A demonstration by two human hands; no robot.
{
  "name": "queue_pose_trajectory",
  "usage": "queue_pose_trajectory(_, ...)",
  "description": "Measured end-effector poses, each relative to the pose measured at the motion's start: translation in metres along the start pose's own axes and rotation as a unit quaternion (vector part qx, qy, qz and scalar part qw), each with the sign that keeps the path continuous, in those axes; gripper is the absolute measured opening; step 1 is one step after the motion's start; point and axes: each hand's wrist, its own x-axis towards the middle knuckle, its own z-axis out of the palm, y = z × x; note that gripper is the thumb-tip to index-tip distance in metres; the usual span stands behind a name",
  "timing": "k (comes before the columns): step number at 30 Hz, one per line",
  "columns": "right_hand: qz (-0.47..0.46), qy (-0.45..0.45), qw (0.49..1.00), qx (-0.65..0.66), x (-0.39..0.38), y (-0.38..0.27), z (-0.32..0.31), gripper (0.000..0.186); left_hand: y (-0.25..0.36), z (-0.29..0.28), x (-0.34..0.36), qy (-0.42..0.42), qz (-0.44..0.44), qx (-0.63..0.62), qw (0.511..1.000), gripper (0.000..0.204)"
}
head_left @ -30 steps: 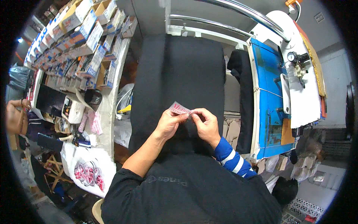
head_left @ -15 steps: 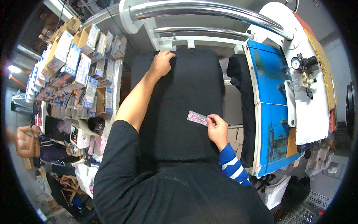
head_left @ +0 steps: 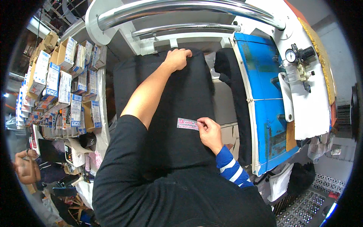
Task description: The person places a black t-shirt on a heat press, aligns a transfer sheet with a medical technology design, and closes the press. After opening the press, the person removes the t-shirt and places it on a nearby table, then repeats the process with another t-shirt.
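Right hand (head_left: 210,135): pinching the right end of a transparent label (head_left: 186,124) between thumb and fingers, the remaining fingers curled toward the palm. The label, small and rectangular with 2 lines of red lettering, extends leftward from the fingertips over the right part of a black cloth (head_left: 162,94); whether its whole underside touches the cloth cannot be told. Left hand (head_left: 177,59): resting at the far edge of the same cloth, fingers bent and pointing right; whether they grip the fabric cannot be told. The left forearm is bare and reaches diagonally across the cloth; on the right forearm is a blue sleeve (head_left: 232,170) with white bands. Beyond the far edge run 2 chrome bars, the thicker bar (head_left: 189,10) above the thinner bar (head_left: 185,28). To the right of the cloth lies a narrow black strip of fabric (head_left: 239,113), followed by a blue panel (head_left: 264,98) with a pale border; farther right is a round pressure gauge (head_left: 290,55) with its fittings. At the left, open cardboard boxes (head_left: 56,83) stand in stacked rows. Nearer, at the left margin, another person (head_left: 26,168) is partly visible.
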Motion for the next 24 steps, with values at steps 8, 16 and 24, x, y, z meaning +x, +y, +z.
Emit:
queue_pose_trajectory(8,-0.08,0.042,0.995,-0.047,0.106,-0.017,0.004,0.017,-0.017,-0.003,-0.017,0.099,0.011,-0.121,0.988,0.045)
queue_pose_trajectory(16,-0.192,0.235,0.939,-0.159,0.192,0.009,0.021,0.044,0.009,0.021,-0.178,0.323,0.026,-0.056,0.945,0.021)
queue_pose_trajectory(24,0.006,0.116,0.992,-0.051,0.183,0.029,0.006,0.05,0.035,0.052,-0.22,0.26,0.014,-0.035,0.965,0.06)
